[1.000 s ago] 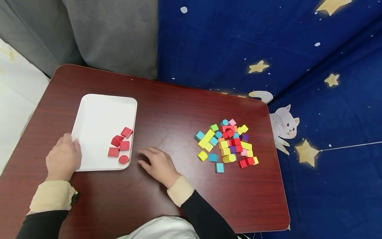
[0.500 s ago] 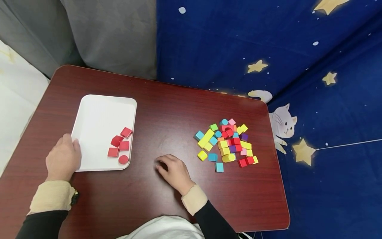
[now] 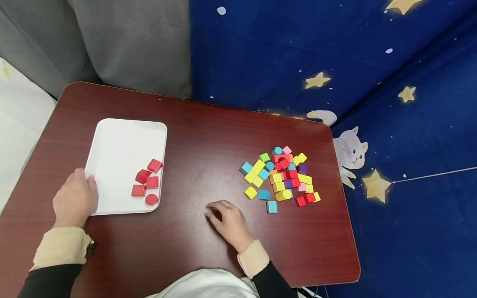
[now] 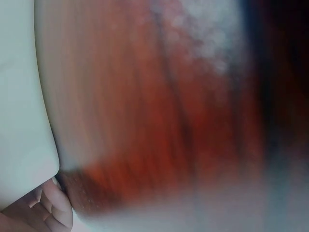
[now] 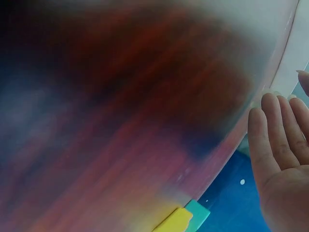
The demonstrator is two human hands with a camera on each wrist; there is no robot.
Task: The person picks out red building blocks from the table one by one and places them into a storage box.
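My left hand (image 3: 75,198) grips the left edge of a white tray (image 3: 124,145) near its front corner. In the left wrist view, curled fingers (image 4: 59,205) show at the corner of the tray. Several red blocks (image 3: 152,182), one of them a red disc-shaped block (image 3: 151,199), lie in the tray's right front part. My right hand (image 3: 232,225) is over the table between the tray and a pile of coloured blocks, holding nothing. Its fingers are relaxed, and the right wrist view shows them extended with the thumb apart.
The pile on the right half of the brown table (image 3: 193,165) includes a long yellow block (image 3: 255,171), a red arch block (image 3: 281,158) and a blue block (image 3: 272,207) at its front. A blue star-patterned curtain (image 3: 261,54) hangs behind the table.
My right hand has moved right, away from the tray and nearer the block pile. The left hand stays on the tray edge. The whole head view has shifted slightly left.
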